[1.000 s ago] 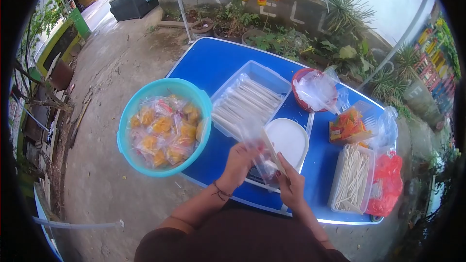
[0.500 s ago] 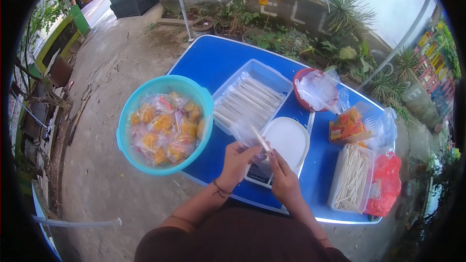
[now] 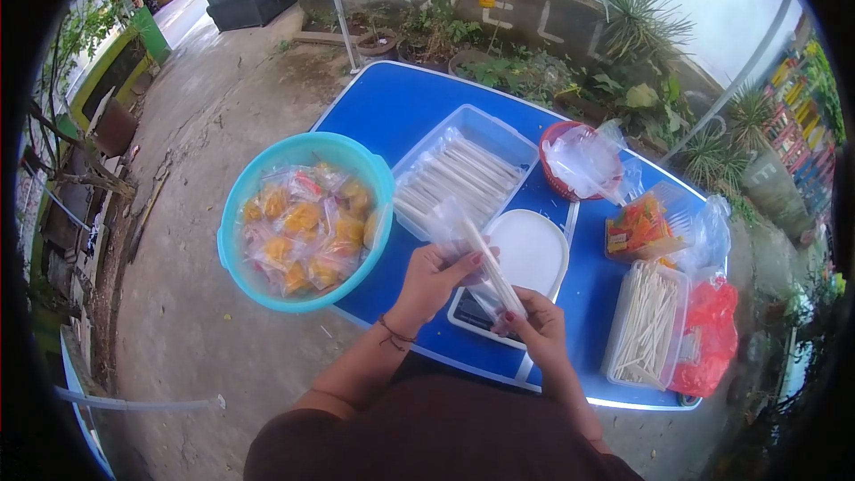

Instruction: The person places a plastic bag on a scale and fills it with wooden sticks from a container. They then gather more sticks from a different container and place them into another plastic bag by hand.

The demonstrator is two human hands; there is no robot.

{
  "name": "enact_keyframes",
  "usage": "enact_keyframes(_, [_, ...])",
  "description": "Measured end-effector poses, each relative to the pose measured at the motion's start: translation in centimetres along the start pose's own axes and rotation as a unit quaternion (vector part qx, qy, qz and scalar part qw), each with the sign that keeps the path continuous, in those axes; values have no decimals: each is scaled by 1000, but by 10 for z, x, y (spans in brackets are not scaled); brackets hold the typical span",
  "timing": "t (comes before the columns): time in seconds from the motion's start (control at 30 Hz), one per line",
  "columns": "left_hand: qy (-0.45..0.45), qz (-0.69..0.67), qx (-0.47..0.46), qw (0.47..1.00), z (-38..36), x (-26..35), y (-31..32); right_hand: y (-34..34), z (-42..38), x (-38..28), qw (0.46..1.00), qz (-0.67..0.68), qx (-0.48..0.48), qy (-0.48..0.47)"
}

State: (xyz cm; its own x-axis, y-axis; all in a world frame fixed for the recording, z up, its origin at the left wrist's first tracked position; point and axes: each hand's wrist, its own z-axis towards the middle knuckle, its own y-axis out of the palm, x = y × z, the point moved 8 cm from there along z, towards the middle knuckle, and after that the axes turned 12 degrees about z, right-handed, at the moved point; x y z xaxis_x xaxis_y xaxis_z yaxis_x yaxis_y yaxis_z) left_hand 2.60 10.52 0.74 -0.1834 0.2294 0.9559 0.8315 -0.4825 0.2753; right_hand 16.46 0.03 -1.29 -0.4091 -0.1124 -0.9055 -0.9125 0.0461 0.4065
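My left hand (image 3: 438, 274) and my right hand (image 3: 535, 328) hold one long white stick in a clear plastic sleeve (image 3: 477, 258) above the near edge of the blue table (image 3: 392, 107). The left hand pinches the sleeve near its upper part, the right grips its lower end. Under the hands lies a small dark scale (image 3: 472, 310) with a white round lid (image 3: 528, 249) on it. Behind it stands a clear tub (image 3: 463, 169) of several wrapped sticks.
A teal basin (image 3: 303, 218) of bagged orange snacks overhangs the table's left edge. At the right are a clear box of bare sticks (image 3: 648, 325), a red bag (image 3: 708, 338), a packet of orange pieces (image 3: 637, 224) and a red bowl with plastic bags (image 3: 579, 160). Plants line the far side.
The hands have shifted the wrapped stick: the right hand slid down to its lower end, and the stick now stands more upright between both hands.
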Motion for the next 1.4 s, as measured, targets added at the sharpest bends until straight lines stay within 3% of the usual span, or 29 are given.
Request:
enact_keyframes(0.1, [-4,33,-45,998,-1,-2,8,11,1,-14,993,-39,-9,-111])
enact_keyframes(0.17, [6,52,-78,996,-1,-5,14,18,2,-16,996,-32,-7,-89])
enact_keyframes(0.33, [8,142,6,990,1,-8,0,15,3,-24,986,-112,36,-114])
enact_keyframes(0.43, [-2,96,38,995,-1,-6,-2,32,-4,-52,879,-412,47,-237])
enact_keyframes(0.63, [4,92,19,996,-6,2,4,48,-11,-55,761,-518,54,-385])
enact_keyframes(0.73, [6,76,23,997,-3,-4,2,46,-9,-55,776,-503,50,-377])
enact_keyframes(0.83, [13,64,11,998,-2,-6,1,36,-7,-57,860,-400,57,-311])
enact_keyframes(0.93, [19,54,14,998,-3,-2,5,5,-3,-23,975,-169,101,-104])
enact_keyframes(1.03, [24,58,44,997,-4,-3,5,8,-7,-32,942,-236,100,-216])
enact_keyframes(1.23, [18,71,50,996,-4,-8,6,33,-21,-50,762,-490,99,-412])
enact_keyframes(1.33, [16,76,64,995,-4,-10,4,45,-22,-52,728,-529,88,-427])
enact_keyframes(1.4, [25,66,59,996,-3,-9,6,41,-20,-52,773,-486,89,-399])
